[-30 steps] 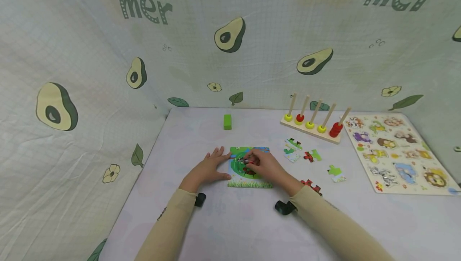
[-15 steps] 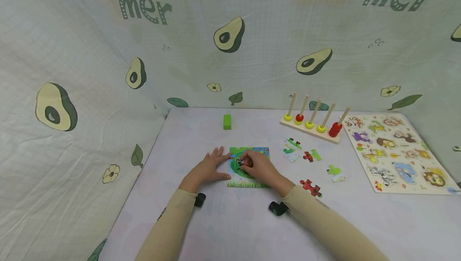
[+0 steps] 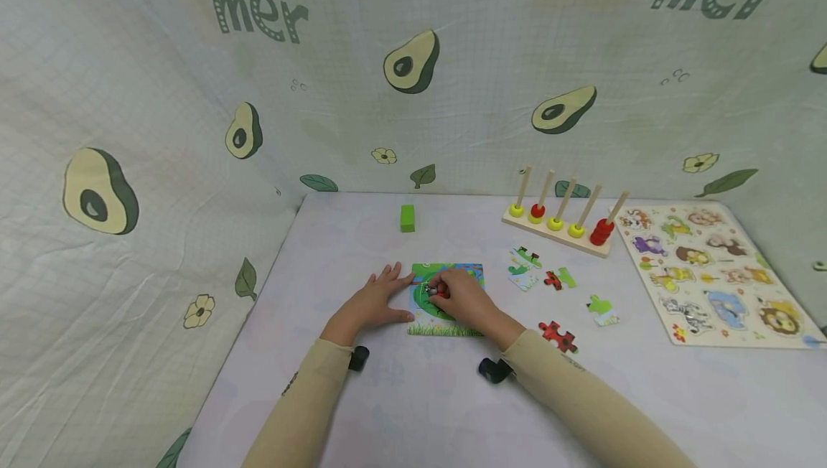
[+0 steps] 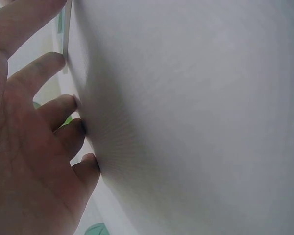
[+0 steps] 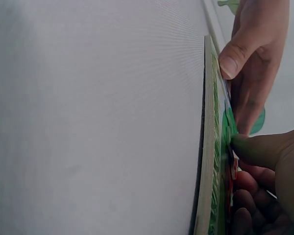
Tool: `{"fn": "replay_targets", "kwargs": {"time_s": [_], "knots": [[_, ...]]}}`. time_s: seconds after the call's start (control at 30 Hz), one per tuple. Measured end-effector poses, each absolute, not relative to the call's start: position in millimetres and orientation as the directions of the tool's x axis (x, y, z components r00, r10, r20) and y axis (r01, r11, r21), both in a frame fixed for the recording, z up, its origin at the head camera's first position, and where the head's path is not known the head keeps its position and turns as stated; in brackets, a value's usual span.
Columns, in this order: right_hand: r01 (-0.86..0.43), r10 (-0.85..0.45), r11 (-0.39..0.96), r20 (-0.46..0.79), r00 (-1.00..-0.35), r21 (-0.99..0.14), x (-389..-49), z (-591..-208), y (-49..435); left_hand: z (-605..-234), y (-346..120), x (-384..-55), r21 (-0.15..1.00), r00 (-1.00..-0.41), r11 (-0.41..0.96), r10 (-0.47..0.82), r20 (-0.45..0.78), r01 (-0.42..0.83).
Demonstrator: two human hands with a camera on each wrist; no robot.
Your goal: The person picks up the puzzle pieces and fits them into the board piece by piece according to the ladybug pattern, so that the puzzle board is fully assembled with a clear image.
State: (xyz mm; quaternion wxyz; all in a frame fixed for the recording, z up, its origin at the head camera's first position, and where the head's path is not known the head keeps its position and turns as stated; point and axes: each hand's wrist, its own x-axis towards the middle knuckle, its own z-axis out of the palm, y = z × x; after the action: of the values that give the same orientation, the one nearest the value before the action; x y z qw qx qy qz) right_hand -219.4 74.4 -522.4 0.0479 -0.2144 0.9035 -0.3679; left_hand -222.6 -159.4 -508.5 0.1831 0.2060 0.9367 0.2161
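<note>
Left hand spread, I saw its fingers touching the edge of the puzzle board. Over it, the right hand pinched a puzzle piece.

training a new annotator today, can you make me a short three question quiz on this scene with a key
1. True or false: the left hand touches the puzzle board, and the right hand is over it.

2. Multiple choice: what colour is the small block standing beyond the board?
a) red
b) yellow
c) green

3. Count: how many upright pegs does the wooden rack have?

Key:
1. True
2. c
3. Five
</note>
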Motion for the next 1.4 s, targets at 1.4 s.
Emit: {"fn": "replay_targets", "kwargs": {"time_s": [1.4], "knots": [[-0.598, -0.580, 0.642, 0.206, -0.788, -0.479, -215.8, -523.7, 73.8, -509.5, -160.3, -223.6, 0.481, -0.846, 0.823, 0.463, -0.264, 0.301]]}}
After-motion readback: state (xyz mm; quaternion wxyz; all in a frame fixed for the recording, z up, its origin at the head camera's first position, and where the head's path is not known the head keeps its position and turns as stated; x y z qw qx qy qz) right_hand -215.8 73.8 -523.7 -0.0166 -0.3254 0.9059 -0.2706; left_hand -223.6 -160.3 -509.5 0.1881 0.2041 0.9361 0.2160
